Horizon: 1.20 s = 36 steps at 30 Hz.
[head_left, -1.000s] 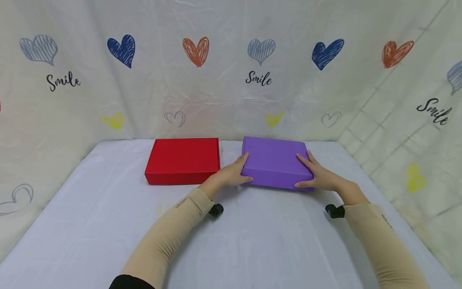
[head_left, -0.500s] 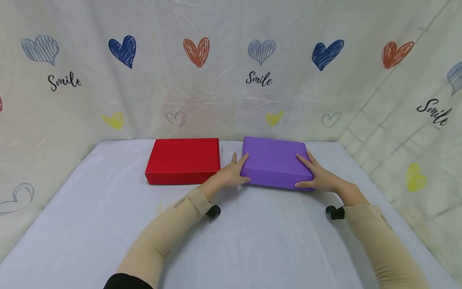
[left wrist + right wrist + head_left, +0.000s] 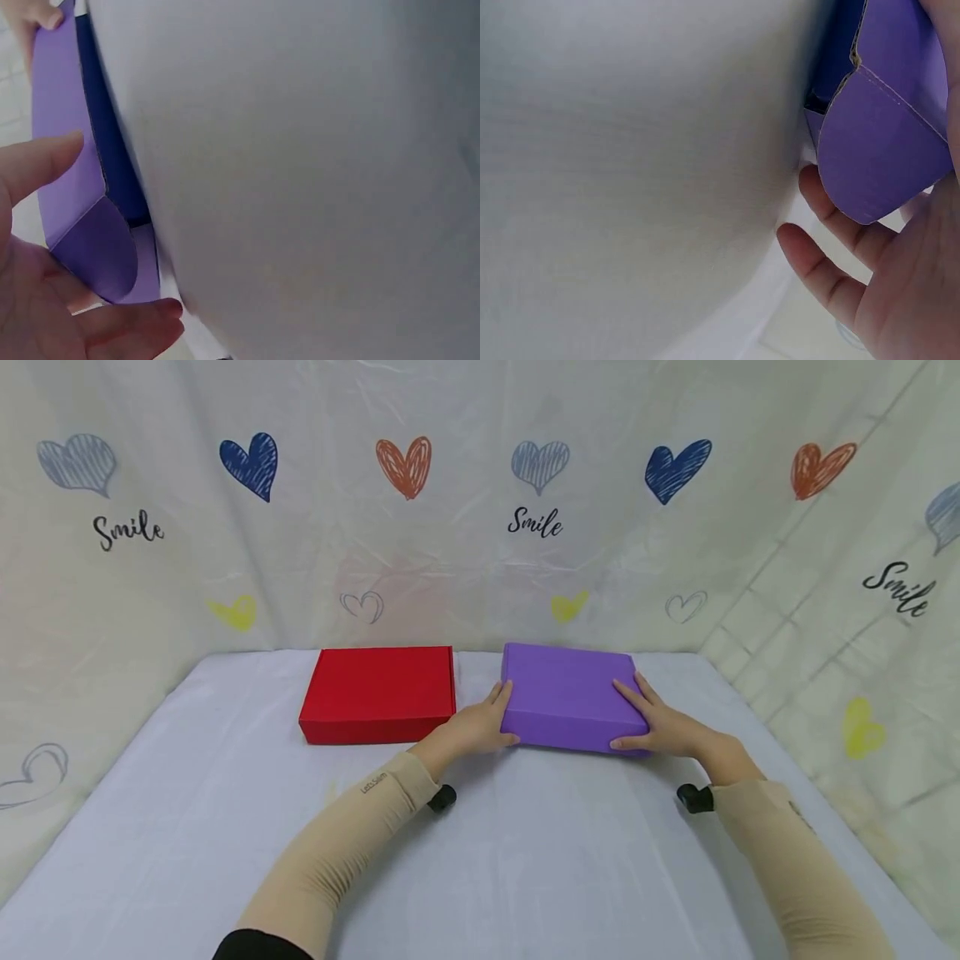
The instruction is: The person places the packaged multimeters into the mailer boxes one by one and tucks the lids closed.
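Note:
A purple cardboard box lies at the back right of the table, slightly askew. My left hand grips its left front corner, thumb at the front and fingers along the side. At the opposite corner, my right hand holds it with the thumb on the front face and a finger on top. Both wrist views show rounded side flaps on the box; the left one hangs between thumb and fingers. Below the front panel runs a dark blue strip. To the left sits a red box.
A white cloth covers the table. Behind it hangs a pale curtain printed with hearts and the word Smile, continuing down the right side. A narrow gap separates the two boxes.
A finger of my left hand, raised half a second ago, lies back beside the purple box, and its thumb has shifted slightly. My right hand and both boxes stay in place.

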Available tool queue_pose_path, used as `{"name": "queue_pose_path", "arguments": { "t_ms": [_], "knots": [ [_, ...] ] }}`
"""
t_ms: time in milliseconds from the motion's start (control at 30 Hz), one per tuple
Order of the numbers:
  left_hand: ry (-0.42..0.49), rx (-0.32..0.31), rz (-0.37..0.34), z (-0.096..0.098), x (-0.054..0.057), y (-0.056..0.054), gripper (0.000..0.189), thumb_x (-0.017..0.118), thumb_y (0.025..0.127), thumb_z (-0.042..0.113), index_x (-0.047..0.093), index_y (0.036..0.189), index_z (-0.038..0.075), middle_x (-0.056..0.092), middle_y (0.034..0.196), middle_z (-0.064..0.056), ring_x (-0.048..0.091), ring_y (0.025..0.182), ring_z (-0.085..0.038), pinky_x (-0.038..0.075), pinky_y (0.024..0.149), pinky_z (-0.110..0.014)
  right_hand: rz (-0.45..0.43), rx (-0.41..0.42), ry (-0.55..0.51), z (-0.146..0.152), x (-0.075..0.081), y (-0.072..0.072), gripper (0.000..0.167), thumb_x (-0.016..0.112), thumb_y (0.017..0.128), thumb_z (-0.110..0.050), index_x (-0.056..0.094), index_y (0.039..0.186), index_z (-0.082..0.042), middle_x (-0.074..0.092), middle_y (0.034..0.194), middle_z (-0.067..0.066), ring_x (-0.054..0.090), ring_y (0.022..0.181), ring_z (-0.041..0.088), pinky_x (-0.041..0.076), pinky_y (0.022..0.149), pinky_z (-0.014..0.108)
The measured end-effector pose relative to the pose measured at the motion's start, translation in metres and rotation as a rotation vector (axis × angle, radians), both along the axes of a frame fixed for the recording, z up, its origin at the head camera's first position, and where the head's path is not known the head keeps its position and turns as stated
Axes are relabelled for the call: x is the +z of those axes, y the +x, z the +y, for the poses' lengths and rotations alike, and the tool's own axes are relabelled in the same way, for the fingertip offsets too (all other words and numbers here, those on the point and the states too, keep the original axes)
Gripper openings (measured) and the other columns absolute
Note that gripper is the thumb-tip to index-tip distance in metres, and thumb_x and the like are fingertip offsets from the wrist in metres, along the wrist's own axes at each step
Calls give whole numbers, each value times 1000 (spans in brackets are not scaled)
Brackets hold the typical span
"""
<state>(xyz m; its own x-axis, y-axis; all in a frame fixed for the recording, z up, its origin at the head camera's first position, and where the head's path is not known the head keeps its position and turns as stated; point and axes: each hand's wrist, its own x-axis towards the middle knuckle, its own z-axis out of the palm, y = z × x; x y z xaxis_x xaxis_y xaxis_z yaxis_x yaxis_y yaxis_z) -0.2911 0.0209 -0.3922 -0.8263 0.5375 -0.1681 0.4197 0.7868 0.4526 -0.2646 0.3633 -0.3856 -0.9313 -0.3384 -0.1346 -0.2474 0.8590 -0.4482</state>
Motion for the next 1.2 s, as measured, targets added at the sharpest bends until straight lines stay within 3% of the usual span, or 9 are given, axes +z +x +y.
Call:
{"name": "queue_pose_path", "arguments": {
  "t_ms": [200,433,767,867,967,1100,1200],
  "knots": [
    [-7,-36,-45,-2,-2,-1,109,71,97,32,-13,163,7,-10,171,-12,49,138,-35,47,107,-42,55,2,87,-3,-1,-1,112,75,88,-58,6,166,-18,-14,166,27,18,141,66,30,107,75],
    [-20,-38,-69,-1,1,-2,110,71,98,32,-15,161,5,-13,170,-14,52,132,-33,51,99,-40,102,-6,122,-6,-2,2,111,74,87,-60,8,166,-18,-9,166,30,26,138,67,35,103,74],
    [120,-13,-173,-9,9,4,102,68,99,30,-8,164,7,-7,170,-18,23,152,-37,31,118,-50,60,-20,-4,-3,-3,8,109,79,88,-50,11,166,-15,-12,166,30,12,143,65,23,110,74],
    [141,-5,-156,-15,11,9,99,69,99,28,-2,164,4,1,170,-20,21,153,-36,29,119,-51,40,-13,-57,0,-2,9,108,81,88,-45,12,166,-14,-13,166,29,5,145,63,18,112,75],
    [138,17,-141,-22,11,13,96,71,98,28,6,164,4,25,166,-21,39,146,-33,38,115,-48,21,-3,-95,3,0,10,108,83,87,-40,13,166,-12,-15,166,27,0,147,61,14,113,75],
    [109,59,-119,-28,12,18,89,75,94,26,20,162,7,63,132,-18,63,105,-26,54,94,-42,3,4,-126,5,2,10,109,84,86,-36,14,165,-10,-17,166,25,-4,147,59,12,113,74],
    [86,77,-67,-29,13,19,80,78,91,20,32,156,7,67,117,-15,62,92,-24,55,84,-38,-11,10,-143,6,3,10,109,85,86,-35,14,165,-10,-18,166,24,-5,148,59,11,113,74]
  ]
}}
